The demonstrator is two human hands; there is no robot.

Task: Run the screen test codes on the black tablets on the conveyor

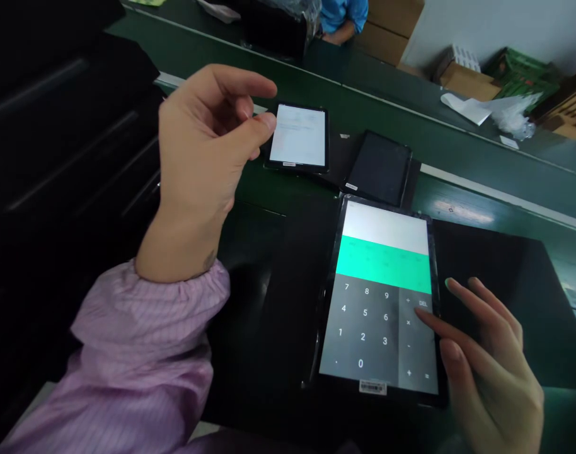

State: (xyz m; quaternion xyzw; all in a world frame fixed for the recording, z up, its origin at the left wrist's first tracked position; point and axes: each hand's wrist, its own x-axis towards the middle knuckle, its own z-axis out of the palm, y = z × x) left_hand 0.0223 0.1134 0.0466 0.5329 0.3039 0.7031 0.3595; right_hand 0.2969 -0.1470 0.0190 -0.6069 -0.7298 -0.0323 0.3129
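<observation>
A black-framed tablet [377,302] lies on a black mat [486,284], its screen showing a calculator keypad under a bright green band. My right hand [486,372] rests beside it, with the index fingertip on the screen near the DEL key. My left hand [203,151] hangs in the air, holding nothing, with curled fingers just left of a second tablet [297,135] with a lit white screen. Above the calculator tablet lies a third tablet [379,169] with a dark screen. A barcode sticker [373,387] sits on the calculator tablet's lower frame.
The tablets lie on a dark green workbench [462,208] with a pale strip along it. A dark shape [56,157] fills the left side. Beyond the bench are a co-worker's blue sleeve [339,16], cardboard boxes [467,82], a green package [522,79] and white plastic wrap [510,113].
</observation>
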